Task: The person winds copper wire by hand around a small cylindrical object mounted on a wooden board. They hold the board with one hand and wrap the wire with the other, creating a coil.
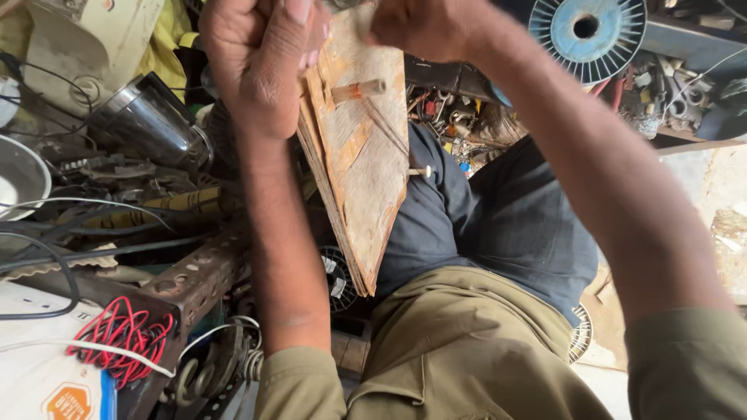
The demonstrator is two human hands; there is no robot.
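Observation:
My left hand [261,66] is raised near the top of the view, fingers closed on the upper edge of a worn wooden board [366,167]. The board hangs downward, tapering to a corner above my lap, with small wooden pegs [359,89] sticking out of its face. My right hand [424,27] is closed at the board's top right, its fingertips partly cut off by the frame edge; what it grips there is hidden. Below are my dark blue trousers [506,222] and olive sleeves [451,350].
A blue wire spool [587,31] sits top right above a heap of small parts [467,120]. Left: a shiny metal jar [152,120], a metal bowl [19,175], black cables, a rusty perforated bar [194,276], red wire coil [117,334], white box.

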